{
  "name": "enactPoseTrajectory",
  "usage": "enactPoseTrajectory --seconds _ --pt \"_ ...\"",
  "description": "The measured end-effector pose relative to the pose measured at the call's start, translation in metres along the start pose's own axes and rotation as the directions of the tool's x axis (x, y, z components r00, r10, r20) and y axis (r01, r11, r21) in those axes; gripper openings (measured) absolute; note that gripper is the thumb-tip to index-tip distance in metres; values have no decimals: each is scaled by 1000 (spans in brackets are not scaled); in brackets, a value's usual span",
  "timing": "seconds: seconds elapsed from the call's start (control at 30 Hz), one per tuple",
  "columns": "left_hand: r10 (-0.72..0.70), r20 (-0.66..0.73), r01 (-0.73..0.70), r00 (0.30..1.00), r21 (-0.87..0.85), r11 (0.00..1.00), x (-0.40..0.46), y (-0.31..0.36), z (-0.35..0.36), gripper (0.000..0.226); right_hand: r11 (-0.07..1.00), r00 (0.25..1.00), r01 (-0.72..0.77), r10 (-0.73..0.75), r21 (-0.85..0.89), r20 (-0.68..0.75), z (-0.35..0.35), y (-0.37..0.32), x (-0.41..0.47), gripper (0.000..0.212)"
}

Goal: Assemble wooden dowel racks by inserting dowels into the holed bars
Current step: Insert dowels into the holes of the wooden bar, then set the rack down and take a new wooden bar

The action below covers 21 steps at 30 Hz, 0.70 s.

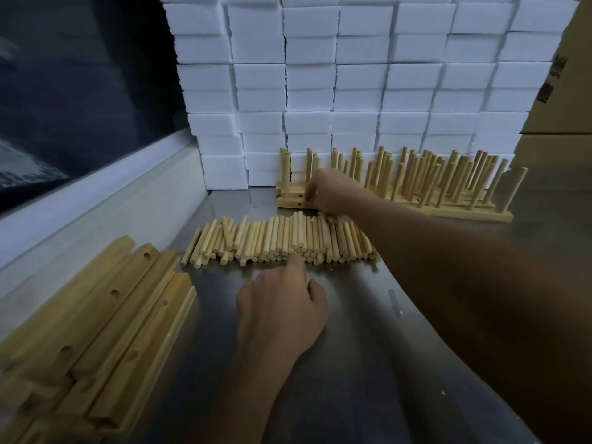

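Steel bench (352, 363) carries pale round dowels (282, 238) heaped flat, side by side.

Loose dowels (282, 240), pale and round, heaped side by side in a low row mid-table, ends pointing toward and away from the camera. Holed bars (96, 318) stacked lying flat at near left, round holes along their faces. Assembled racks (400, 187) standing at the back, rows of dowels upright in flat bars, packed close together, some pegs leaning.
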<state>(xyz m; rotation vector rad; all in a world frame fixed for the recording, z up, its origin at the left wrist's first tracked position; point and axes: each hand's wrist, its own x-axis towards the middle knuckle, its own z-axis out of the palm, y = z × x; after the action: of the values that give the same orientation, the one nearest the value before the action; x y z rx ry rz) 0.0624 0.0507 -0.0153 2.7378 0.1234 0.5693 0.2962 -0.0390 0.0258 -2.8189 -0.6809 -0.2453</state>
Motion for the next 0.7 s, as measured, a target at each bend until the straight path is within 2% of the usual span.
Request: enactPoseTrajectory --seconds 0.17,0.33,0.5,0.63,0.7 --pt "-12 4 12 1000 26 1000 1 0 1 14 1000 1000 -19 19 4 -20 4 3 6 16" --pt "-7 12 6 1000 37 999 2 2 2 14 997 998 -16 20 78 -52 0 3 3 18" --pt "-6 14 5 1000 46 999 1 3 1 15 991 992 4 13 134 -125 -9 0 -10 27" --pt "2 3 -2 1000 46 999 1 3 1 16 987 972 -30 66 161 -224 -22 -2 -28 23" --pt "9 -5 -9 1000 41 999 1 4 2 16 983 969 -52 92 174 -229 -31 -1 -44 20"
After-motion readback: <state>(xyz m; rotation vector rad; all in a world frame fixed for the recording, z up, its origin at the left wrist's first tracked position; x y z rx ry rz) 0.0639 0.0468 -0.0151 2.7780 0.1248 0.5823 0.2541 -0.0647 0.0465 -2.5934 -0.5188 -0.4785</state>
